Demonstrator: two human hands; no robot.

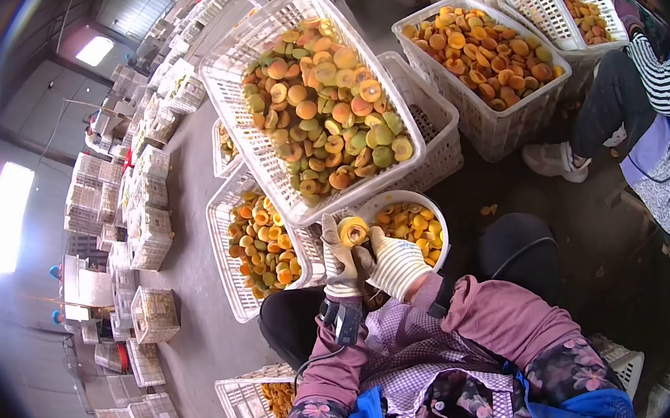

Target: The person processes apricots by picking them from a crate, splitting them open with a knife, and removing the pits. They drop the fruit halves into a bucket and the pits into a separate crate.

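Both hands wear pale work gloves and meet low in front of the body. My left hand (340, 258) is closed on a yellow-orange fruit half (352, 231), its hollow facing up. My right hand (396, 260) is closed right beside the fruit, its fingers bent; whether it holds a small tool is hidden. Just beyond them a white bucket (444, 235) contains yellow fruit pieces. Above the hands a large white crate (414, 155) of orange and green fruit halves rests tilted on other crates. Left of the hands another white crate (223, 256) contains fruit halves.
A crate of orange halves (496, 119) stands at the upper right, with more crates behind. At the right edge sits a person in a striped top (668, 80), one shoe (554, 162) on the floor. Crate stacks (147, 227) line the left. Another crate (238, 412) lies lower left.
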